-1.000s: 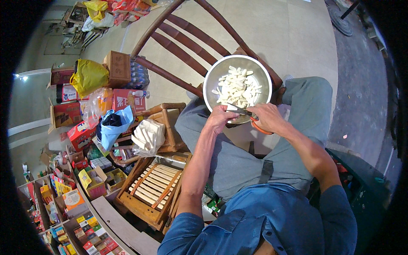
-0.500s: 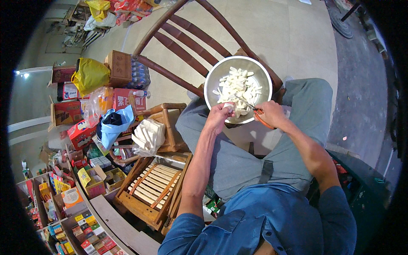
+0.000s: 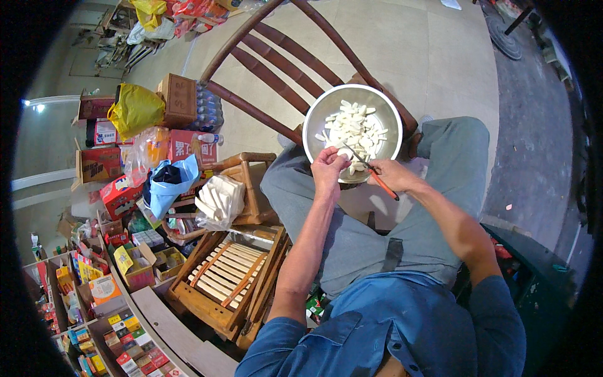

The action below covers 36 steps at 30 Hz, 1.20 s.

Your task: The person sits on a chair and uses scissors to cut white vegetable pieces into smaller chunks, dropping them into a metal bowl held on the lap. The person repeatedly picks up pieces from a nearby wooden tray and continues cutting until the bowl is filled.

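Scissors (image 3: 384, 185), gripped in the right hand (image 3: 396, 174), have neared the white piece (image 3: 344, 151) the left hand (image 3: 328, 164) pinches.

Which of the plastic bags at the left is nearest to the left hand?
The clear bag holding white pieces; every other one, such as the large yellow bag and the light blue bag, lies farther from the left hand.
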Motion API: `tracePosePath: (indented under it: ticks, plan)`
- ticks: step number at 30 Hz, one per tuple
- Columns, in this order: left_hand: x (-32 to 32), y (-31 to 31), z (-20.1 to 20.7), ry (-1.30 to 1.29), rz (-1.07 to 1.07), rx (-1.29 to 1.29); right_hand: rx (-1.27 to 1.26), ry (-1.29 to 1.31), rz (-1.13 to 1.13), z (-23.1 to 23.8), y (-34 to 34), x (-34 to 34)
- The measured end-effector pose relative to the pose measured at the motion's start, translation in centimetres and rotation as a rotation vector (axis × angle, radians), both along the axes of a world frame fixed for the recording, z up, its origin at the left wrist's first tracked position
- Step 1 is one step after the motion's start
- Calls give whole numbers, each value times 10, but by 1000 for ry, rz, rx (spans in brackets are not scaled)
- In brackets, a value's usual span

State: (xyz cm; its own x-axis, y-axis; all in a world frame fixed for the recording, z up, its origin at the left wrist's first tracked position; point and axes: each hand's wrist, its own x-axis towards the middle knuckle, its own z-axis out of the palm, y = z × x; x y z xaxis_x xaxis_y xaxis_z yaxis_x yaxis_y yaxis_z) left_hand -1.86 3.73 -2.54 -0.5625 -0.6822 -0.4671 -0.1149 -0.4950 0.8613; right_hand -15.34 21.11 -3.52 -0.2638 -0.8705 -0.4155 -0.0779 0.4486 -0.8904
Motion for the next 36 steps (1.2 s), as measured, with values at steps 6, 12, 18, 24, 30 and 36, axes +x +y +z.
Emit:
tracePosePath:
  ticks: [6,12,18,24,30,36]
  plan:
    - [1,9,1,-30,-31,-54,68,159,63,13,-3,-2]
    - [3,5,1,-29,-5,-42,116,154,66,16,1,-5]
    - [3,2,5,-27,-152,33,151,210,86,22,-1,-4]
    - [0,-4,19,-19,-217,-5,176,241,109,28,0,-7]
    - [-5,-11,29,11,-265,-41,153,343,58,26,4,-3]
    - [-4,-11,9,29,-76,-44,108,146,50,18,2,-11]
